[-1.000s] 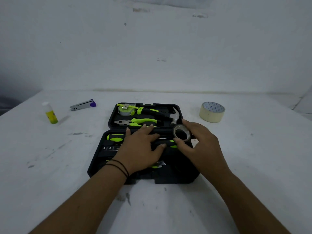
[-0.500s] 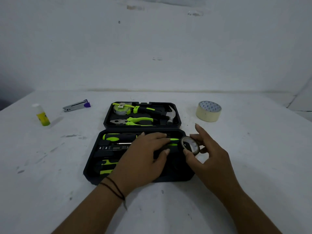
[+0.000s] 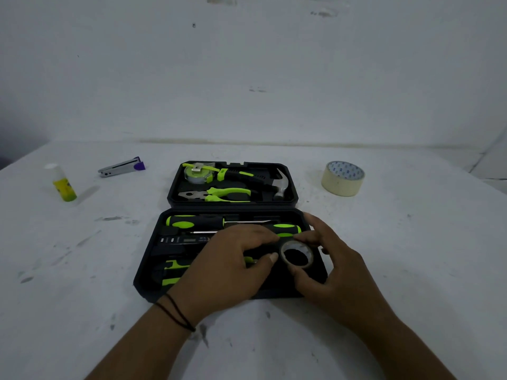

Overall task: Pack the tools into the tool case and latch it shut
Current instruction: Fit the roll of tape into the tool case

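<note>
The black tool case lies open on the white table. Its far half holds a tape measure, a hammer and green-handled pliers. The near half holds screwdrivers and other green-handled tools. My right hand pinches a small dark roll of tape over the near half's right side. My left hand rests on the tools beside it, fingertips touching the roll, covering the tools beneath.
A wide roll of masking tape stands to the right of the case. To the left lie a stapler and a small glue bottle. A white wall rises behind the table.
My right hand has brought the small tape roll from near the hammer toward me, down over the near half's right side. My left hand stayed on the tools, shifting slightly right.
</note>
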